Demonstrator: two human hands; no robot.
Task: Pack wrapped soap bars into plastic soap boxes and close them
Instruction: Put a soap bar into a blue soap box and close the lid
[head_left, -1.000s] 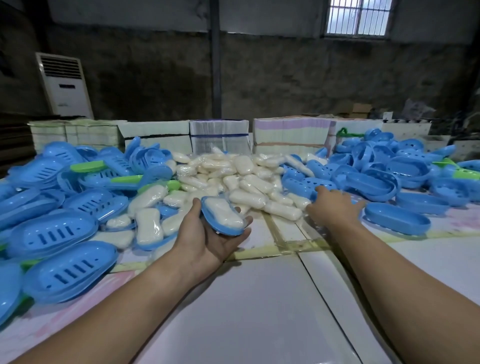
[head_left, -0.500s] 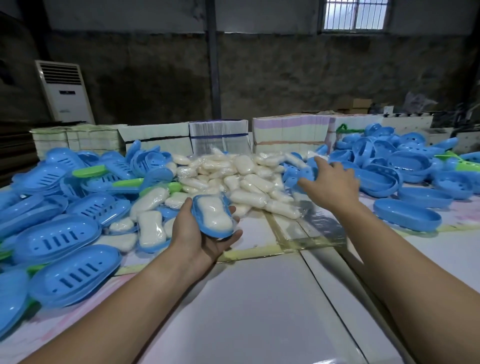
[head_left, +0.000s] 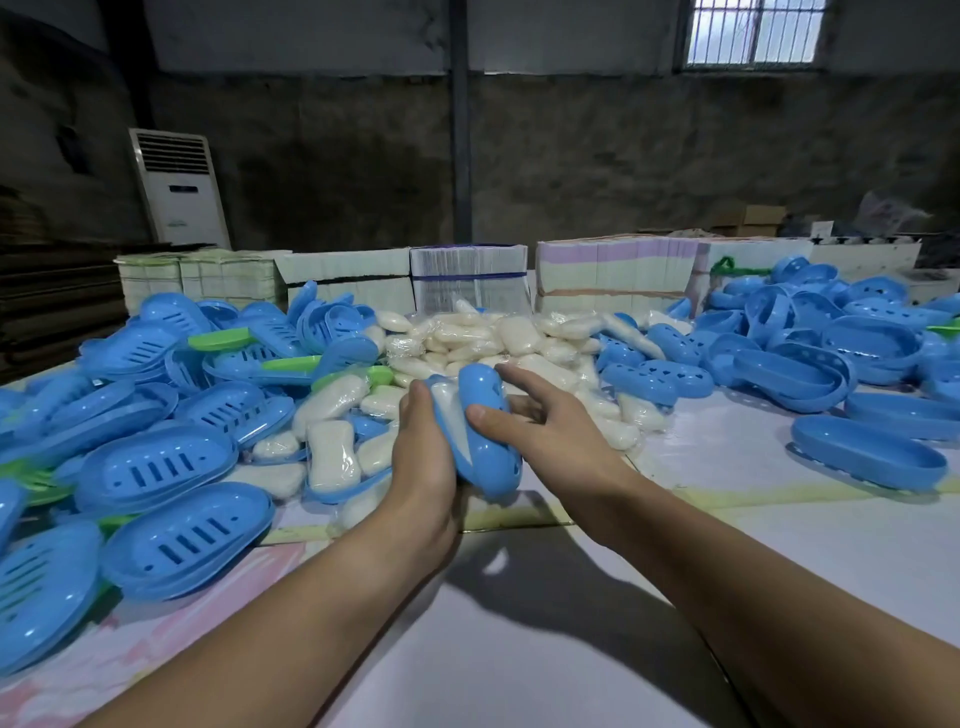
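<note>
Two hands meet over the middle of the table (head_left: 519, 649), a little above its surface. The left hand (head_left: 423, 462) holds a blue tray (head_left: 441, 415) with a wrapped soap bar (head_left: 454, 415) lying in it, fingers curled under the tray and the thumb along its near edge. The right hand (head_left: 550, 426) grips a blue lid (head_left: 488, 431), thumb on the rounded top and fingers curled round its far side; the lid stands tilted against the tray, open toward the left, and the soap shows in the gap between them. Behind the hands, at the middle of the far edge, lies a heap of wrapped soap bars (head_left: 488, 338). Blue slotted trays (head_left: 156, 467) are piled along the left edge, some with soap in them. More blue lids (head_left: 810, 358) are heaped at the far right corner, and one blue shell (head_left: 867, 460) lies alone near the right edge. White card stacks (head_left: 467, 275) stand along the far edge.
</note>
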